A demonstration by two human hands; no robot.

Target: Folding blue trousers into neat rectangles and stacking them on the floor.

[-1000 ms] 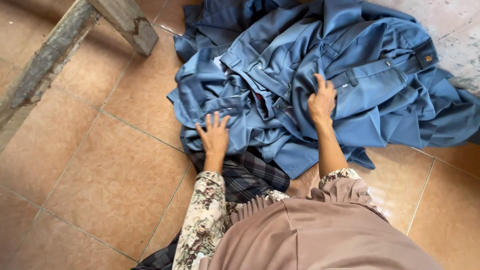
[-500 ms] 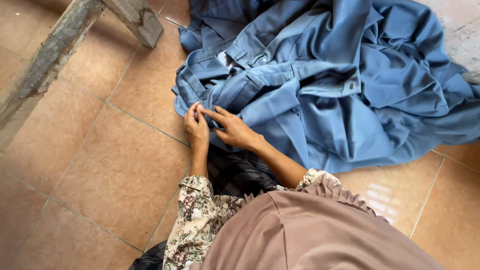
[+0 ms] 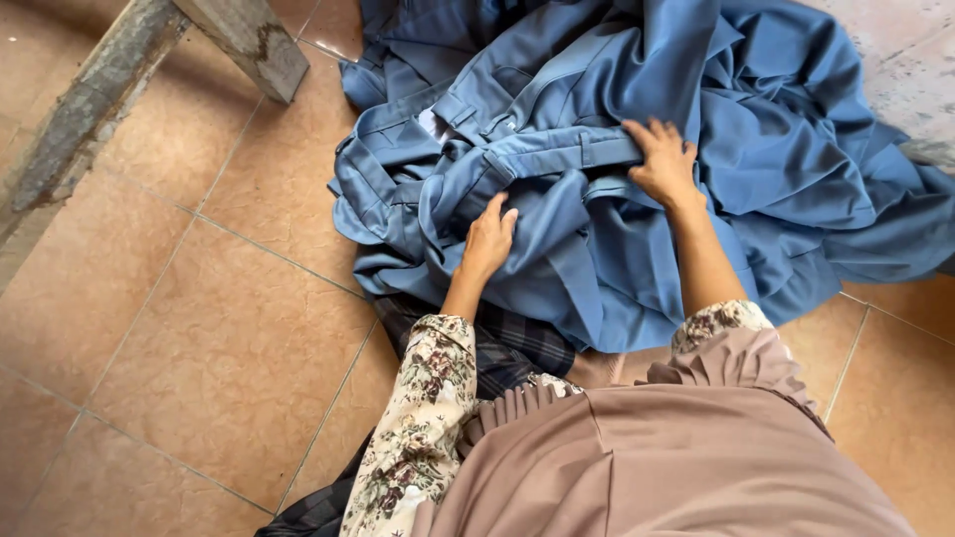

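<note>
A heap of blue garments [image 3: 637, 179], waistbands and belt loops showing among the folds, lies crumpled on the tan floor tiles [image 3: 219, 348] and fills the view from 11 to 3 o'clock. The left hand [image 3: 489, 237] rests near the centre of the heap with fingers curled loosely onto a fold, while the right hand [image 3: 661, 159], at 1 o'clock from it, presses down with fingers spread on a waistband [image 3: 557, 154]. A dark plaid cloth [image 3: 507, 348] lies at the heap's 6 o'clock edge, and grey wooden beams [image 3: 109, 89] cross the 10 o'clock corner.
</note>
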